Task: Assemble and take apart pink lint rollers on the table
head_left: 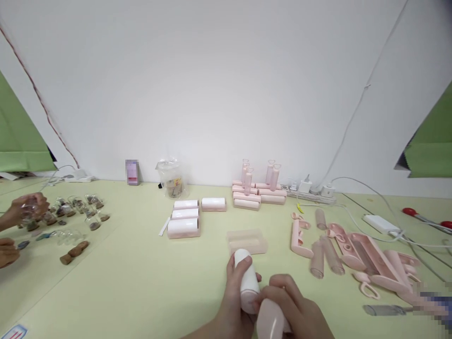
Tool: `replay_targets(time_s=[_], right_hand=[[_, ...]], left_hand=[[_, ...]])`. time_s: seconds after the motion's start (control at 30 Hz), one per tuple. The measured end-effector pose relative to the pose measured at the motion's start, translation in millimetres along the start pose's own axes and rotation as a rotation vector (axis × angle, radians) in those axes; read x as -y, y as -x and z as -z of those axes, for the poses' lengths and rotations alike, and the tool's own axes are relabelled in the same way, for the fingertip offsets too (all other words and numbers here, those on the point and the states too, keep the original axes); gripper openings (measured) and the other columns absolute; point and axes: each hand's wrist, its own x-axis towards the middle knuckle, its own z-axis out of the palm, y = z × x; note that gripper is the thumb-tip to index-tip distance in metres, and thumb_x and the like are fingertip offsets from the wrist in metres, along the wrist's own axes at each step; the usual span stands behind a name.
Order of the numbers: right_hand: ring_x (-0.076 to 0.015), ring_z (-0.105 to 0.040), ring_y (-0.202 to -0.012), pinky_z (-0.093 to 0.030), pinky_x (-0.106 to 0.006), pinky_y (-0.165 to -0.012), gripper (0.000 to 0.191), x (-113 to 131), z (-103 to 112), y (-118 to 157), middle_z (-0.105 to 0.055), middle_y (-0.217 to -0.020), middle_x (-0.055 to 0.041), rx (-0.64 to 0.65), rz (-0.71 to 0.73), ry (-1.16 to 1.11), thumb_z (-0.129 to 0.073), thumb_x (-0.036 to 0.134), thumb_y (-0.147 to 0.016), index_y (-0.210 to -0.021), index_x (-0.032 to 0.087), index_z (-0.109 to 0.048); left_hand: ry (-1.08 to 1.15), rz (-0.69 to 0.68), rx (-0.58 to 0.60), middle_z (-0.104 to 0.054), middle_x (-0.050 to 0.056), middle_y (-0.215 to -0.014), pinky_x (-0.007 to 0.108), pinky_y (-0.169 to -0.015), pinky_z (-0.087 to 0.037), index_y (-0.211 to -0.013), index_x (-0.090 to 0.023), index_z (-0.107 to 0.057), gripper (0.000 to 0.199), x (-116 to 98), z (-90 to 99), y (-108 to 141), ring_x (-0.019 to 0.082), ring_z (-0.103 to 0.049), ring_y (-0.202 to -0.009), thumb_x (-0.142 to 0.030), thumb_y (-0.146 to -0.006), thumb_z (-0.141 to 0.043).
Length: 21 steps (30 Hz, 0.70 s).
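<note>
White roll before pink tray

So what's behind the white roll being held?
A pale pink case on the table. The roll covers part of its near edge, so that bit can't be seen.

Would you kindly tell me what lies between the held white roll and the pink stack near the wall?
In the head view, a translucent pink tray lies between the white roll and the pink stack.

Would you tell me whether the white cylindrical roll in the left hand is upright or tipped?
Tipped: the white cylindrical roll in the left hand has its round near end facing the camera.
</note>
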Motion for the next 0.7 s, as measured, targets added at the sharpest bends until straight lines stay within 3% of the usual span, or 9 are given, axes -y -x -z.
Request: replay_targets(time_s=[0.03, 0.13, 0.23, 0.4, 0.57, 0.7], right_hand=[[-0.0116, -0.05, -0.047, -0.037, -0.022, -0.04, 0.014, -3, -2, -3, -0.053, -0.076, -0.0019, -0.034, -0.07, -0.125, -0.049, 0.038, -0.075, -0.084, 0.028, -0.052], [-0.0145, -0.049, -0.043, -0.039, -0.025, -0.037, 0.038, -9, -1, -17, -0.049, -0.06, 0.0013, -0.071, -0.357, -0.576, -0.039, 0.061, -0.074, -0.086, 0.026, -0.043], [-0.016, -0.051, -0.045, -0.042, -0.028, -0.042, 0.042, -5, 8, -30, -0.05, -0.06, 0.0029, -0.064, -0.642, -0.744, -0.035, 0.064, -0.075, -0.093, 0.026, -0.037], [-0.0144, -0.049, -0.044, -0.042, -0.026, -0.044, 0.035, 14, 19, -33, -0.045, -0.055, 0.007, -0.082, -0.708, -0.567, -0.042, 0.06, -0.075, -0.085, 0.027, -0.036], [-0.0134, -0.048, -0.045, -0.041, -0.025, -0.047, 0.032, 17, 18, -31, -0.039, -0.051, 0.0101, 0.011, -0.837, -0.688, -0.038, 0.058, -0.079, -0.083, 0.027, -0.033], [-0.0125, -0.047, -0.05, -0.039, -0.024, -0.052, 0.033, 16, 19, -29, -0.044, -0.057, 0.0086, 0.08, -0.826, -0.603, -0.031, 0.059, -0.082, -0.088, 0.026, -0.033]], left_hand=[[-0.033, -0.043, -0.007, -0.049, -0.004, -0.062, 0.019, -0.038, -0.031, -0.122, -0.028, -0.027, 0.062, 0, 0.0, -1, 0.009, -0.046, -0.04, -0.041, -0.07, -0.058], [-0.156, -0.152, 0.012, -0.049, -0.004, -0.066, 0.016, -0.032, -0.028, -0.126, -0.036, -0.017, 0.065, -2, -0.6, -2, 0.009, -0.047, -0.038, -0.04, -0.073, -0.054], [-0.23, -0.236, 0.027, -0.048, -0.005, -0.065, 0.019, -0.032, -0.035, -0.128, -0.037, -0.011, 0.067, -2, 0.3, -5, 0.01, -0.048, -0.036, -0.042, -0.074, -0.051], [-0.298, -0.239, 0.087, -0.049, -0.005, -0.063, 0.024, -0.036, -0.041, -0.13, -0.037, -0.006, 0.074, 6, 5.3, -9, 0.012, -0.049, -0.036, -0.042, -0.073, -0.052], [-0.362, -0.245, 0.138, -0.051, -0.004, -0.059, 0.025, -0.056, -0.044, -0.131, -0.029, -0.015, 0.074, 17, 7.0, -1, 0.016, -0.057, -0.057, -0.037, -0.072, -0.059], [-0.401, -0.234, 0.204, -0.06, 0.003, -0.082, 0.027, -0.063, -0.043, -0.13, -0.028, -0.018, 0.076, 22, 8.5, 2, 0.019, -0.059, -0.072, -0.042, -0.07, -0.06]])
